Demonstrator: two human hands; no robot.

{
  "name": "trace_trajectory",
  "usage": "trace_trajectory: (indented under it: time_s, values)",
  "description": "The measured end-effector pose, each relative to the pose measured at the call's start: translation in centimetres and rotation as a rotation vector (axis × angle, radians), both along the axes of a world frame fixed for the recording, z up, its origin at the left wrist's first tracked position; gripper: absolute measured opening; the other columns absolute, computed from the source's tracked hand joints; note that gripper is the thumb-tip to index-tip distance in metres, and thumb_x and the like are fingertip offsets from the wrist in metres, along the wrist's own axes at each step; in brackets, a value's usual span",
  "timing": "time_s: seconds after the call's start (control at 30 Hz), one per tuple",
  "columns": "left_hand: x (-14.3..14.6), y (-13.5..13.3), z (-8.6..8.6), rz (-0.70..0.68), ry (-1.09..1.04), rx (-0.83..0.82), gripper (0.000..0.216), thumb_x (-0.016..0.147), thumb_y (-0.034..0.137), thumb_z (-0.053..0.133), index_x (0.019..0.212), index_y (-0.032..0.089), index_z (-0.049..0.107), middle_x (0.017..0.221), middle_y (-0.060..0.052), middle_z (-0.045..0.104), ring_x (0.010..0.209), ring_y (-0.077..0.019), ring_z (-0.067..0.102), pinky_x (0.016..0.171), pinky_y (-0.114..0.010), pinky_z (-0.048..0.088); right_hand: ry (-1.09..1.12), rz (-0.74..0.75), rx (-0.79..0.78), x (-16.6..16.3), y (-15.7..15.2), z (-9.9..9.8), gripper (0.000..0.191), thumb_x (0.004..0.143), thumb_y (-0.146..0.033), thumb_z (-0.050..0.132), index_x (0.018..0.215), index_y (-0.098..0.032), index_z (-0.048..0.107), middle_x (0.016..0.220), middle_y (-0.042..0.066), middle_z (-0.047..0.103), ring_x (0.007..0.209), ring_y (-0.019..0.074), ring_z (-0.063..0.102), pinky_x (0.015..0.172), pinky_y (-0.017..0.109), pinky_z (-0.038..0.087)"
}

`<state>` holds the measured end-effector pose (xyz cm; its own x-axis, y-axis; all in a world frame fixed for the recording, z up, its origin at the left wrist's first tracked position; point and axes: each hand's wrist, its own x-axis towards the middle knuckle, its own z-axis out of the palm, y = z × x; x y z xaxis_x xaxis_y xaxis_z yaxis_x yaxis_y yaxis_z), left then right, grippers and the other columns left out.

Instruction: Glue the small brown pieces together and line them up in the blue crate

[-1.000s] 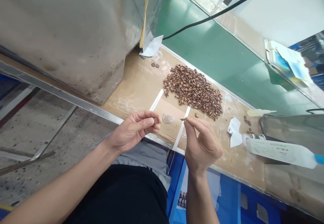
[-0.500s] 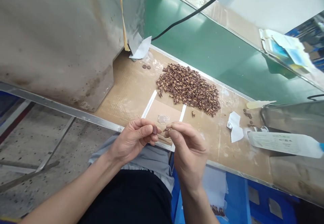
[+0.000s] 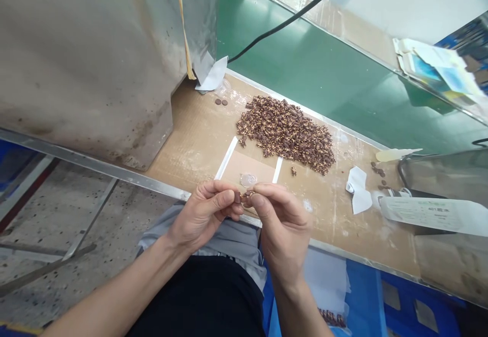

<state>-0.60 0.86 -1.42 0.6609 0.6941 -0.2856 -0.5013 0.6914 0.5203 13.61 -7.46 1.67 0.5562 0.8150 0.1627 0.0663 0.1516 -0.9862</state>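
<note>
While I am following from afar through the head view, the left hand (image 3: 202, 212) is pinching a small dark brown piece (image 3: 237, 196) (probably a disc, though the grip is covering most of it). The right hand (image 3: 285, 227) is grasping a brown-and-gold piece (image 3: 247, 197) between thumb and forefinger. Both pieces are meeting over the near edge of the table (image 3: 198, 128); whether they are truly touching, I am not able to tell. Just beyond them, a clear round piece (image 3: 248, 179) is lying between two white strips (image 3: 226, 157), and a brown-and-gold pile (image 3: 285, 133) is spreading across the far side.

I am judging the step in hand to be bringing one part against the other, so the next move is calling for steady pinches, careful lining up and light pressure. Against the frame half a second earlier, the narrow gap between the two held pieces is disappearing, while the pile is keeping its place.
</note>
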Motion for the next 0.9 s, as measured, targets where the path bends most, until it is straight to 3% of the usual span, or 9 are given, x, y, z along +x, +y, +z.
trace_trajectory:
  time_s: [0.4, 0.63, 0.9]
  values:
    - [0.0, 0.0, 0.5, 0.001, -0.022, -0.014, 0.025, 0.085, 0.037, 0.113, 0.091, 0.019, 0.096, 0.076, -0.003, 0.088, 0.066, -0.0095, 0.083, 0.067, -0.012, 0.068, -0.072, 0.002, -0.013, 0.0, -0.3, -0.1, 0.012, 0.108, -0.019, 0.090, 0.115, -0.030, 0.093, 0.110, 0.003, 0.088, 0.102, 0.0212, 0.086, 0.091, 0.033, 0.073]
    - [0.3, -0.5, 0.8, 0.045, 0.005, -0.035, 0.026, 0.082, 0.036, 0.115, 0.090, 0.019, 0.096, 0.080, -0.004, 0.090, 0.068, -0.0107, 0.085, 0.068, -0.012, 0.069, -0.259, -0.055, 0.088, -0.3, -0.4, -0.5, 0.026, 0.107, -0.010, 0.088, 0.119, -0.032, 0.093, 0.114, 0.001, 0.091, 0.109, 0.0206, 0.088, 0.101, 0.037, 0.075]
    - [0.1, -1.1, 1.0, 0.086, 0.078, -0.060, 0.028, 0.081, 0.035, 0.116, 0.092, 0.019, 0.096, 0.084, -0.007, 0.092, 0.069, -0.0138, 0.087, 0.069, -0.015, 0.071, -0.321, -0.087, 0.107, -0.4, -0.8, -1.7, 0.025, 0.108, -0.009, 0.088, 0.119, -0.031, 0.092, 0.112, 0.001, 0.092, 0.105, 0.0227, 0.089, 0.095, 0.039, 0.077]
